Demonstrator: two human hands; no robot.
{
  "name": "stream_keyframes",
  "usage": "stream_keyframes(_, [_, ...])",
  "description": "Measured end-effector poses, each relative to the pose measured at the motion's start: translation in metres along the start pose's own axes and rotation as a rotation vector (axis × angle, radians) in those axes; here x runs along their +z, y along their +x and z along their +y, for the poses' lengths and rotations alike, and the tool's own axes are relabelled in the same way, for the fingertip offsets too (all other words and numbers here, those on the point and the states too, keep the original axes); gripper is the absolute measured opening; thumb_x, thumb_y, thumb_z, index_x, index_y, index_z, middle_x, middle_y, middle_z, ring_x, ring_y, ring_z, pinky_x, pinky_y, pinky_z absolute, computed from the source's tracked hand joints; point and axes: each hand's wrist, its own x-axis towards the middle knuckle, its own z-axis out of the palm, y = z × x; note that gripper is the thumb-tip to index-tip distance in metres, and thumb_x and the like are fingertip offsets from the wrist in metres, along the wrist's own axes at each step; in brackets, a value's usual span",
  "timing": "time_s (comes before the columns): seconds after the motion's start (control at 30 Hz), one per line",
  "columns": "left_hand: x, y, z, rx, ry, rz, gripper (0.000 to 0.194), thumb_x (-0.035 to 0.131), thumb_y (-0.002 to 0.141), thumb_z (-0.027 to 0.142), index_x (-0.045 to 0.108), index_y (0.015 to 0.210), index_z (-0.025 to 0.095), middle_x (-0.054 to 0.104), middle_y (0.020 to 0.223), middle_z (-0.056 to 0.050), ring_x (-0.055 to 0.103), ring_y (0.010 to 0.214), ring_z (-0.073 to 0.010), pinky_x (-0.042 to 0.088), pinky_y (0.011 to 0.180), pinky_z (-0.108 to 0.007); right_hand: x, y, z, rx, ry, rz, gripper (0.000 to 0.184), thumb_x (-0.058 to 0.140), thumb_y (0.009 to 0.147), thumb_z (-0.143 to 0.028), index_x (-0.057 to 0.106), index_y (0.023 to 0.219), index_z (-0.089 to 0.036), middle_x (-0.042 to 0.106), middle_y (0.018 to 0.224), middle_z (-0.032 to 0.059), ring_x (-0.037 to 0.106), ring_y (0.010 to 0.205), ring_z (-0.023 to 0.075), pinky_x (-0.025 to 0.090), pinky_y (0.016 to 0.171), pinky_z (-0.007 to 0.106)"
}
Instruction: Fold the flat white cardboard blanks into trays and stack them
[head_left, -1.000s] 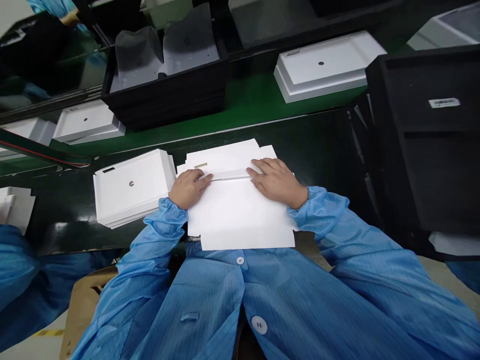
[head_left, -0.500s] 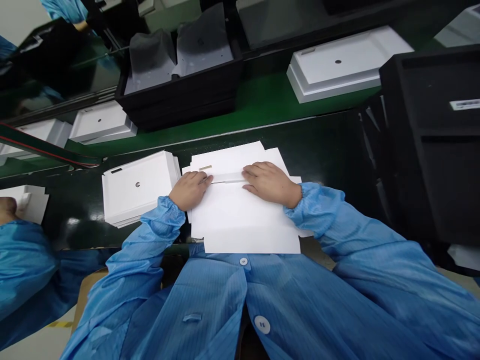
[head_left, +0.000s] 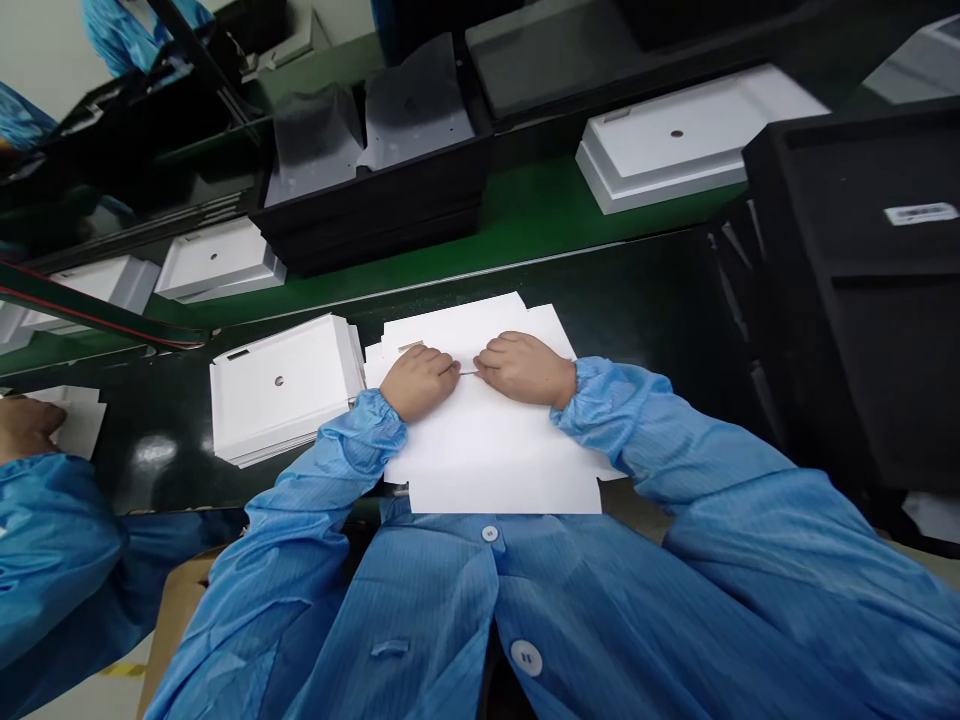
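Note:
In front of me a white die-cut cardboard sheet (head_left: 491, 450) lies flat, its near edge against my blue smock. My left hand (head_left: 421, 383) is closed with curled fingers on a narrow folded strip near the middle of the sheet. Facing it, my right hand (head_left: 523, 369) is closed on the same strip, knuckles up. A thin dark slit shows between the two hands. Most of the strip is hidden beneath my fingers. By my left forearm sits a stack of white folded cardboard trays (head_left: 283, 385), each with a small round hole.
Behind the work surface, black trays (head_left: 375, 215) hold grey translucent sheets. White boxes (head_left: 675, 145) stand on the green ledge at back right, and more (head_left: 217, 258) at back left. Stacked black trays (head_left: 855, 290) rise on my right. At far left a co-worker's hand (head_left: 26, 428) touches white card.
My hands have come closer together along the strip, covering it, the left moving right and the right slightly left. Their fingers are more curled now. The view has shifted slightly.

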Motion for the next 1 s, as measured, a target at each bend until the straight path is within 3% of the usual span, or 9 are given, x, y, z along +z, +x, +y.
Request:
stream_keyframes(0.17, [-0.01,0.004,-0.004,0.045,0.043,0.005,0.034,0.047,0.101,0.02,0.068,0.075,0.015,0.063,0.069,-0.005,0.057,0.069,-0.0168,0.039,0.071,-0.037,-0.009,0.003,0.003,-0.069,-0.041,0.004,0.039,0.043,0.105,-0.021,0.073,0.082,-0.013,0.069,0.083,0.0084,0.052,0.079,0.019,0.031,0.077,0.036])
stream_keyframes(0.43, [-0.026,0.003,-0.009,0.055,-0.068,0.027,0.03,0.05,0.101,0.026,0.071,0.082,0.019,0.067,0.074,-0.003,0.061,0.07,-0.0155,0.046,0.074,-0.035,-0.031,0.002,-0.008,0.1,0.042,-0.084,0.04,0.046,0.105,-0.032,0.076,0.087,-0.013,0.07,0.084,0.0104,0.057,0.078,0.0203,0.034,0.074,0.036])
stream_keyframes(0.6, [-0.031,-0.011,-0.014,0.0,-0.125,0.043,0.029,0.05,0.1,0.028,0.073,0.084,0.02,0.07,0.078,-0.004,0.064,0.073,-0.0152,0.052,0.079,-0.034,-0.042,-0.023,0.006,0.208,0.152,-0.094,0.031,0.057,0.101,-0.04,0.078,0.097,-0.017,0.072,0.092,0.0095,0.061,0.086,0.0221,0.039,0.078,0.034])
stream_keyframes(0.8, [-0.033,-0.023,-0.021,-0.084,-0.189,-0.049,0.03,0.05,0.099,0.027,0.075,0.084,0.019,0.072,0.083,-0.007,0.067,0.076,-0.0186,0.053,0.077,-0.037,-0.034,-0.043,0.009,0.291,0.142,0.008,0.029,0.055,0.101,-0.027,0.078,0.088,-0.016,0.071,0.084,0.0087,0.06,0.082,0.0205,0.04,0.078,0.033])
stream_keyframes(1.0, [-0.028,0.002,0.007,-0.098,-0.154,-0.099,0.029,0.052,0.1,0.033,0.075,0.11,0.018,0.073,0.088,-0.008,0.067,0.081,-0.0218,0.05,0.074,-0.037,-0.021,-0.03,-0.006,0.251,0.031,0.086,0.027,0.056,0.099,-0.021,0.076,0.081,-0.015,0.069,0.078,0.0082,0.055,0.076,0.0193,0.036,0.074,0.034])
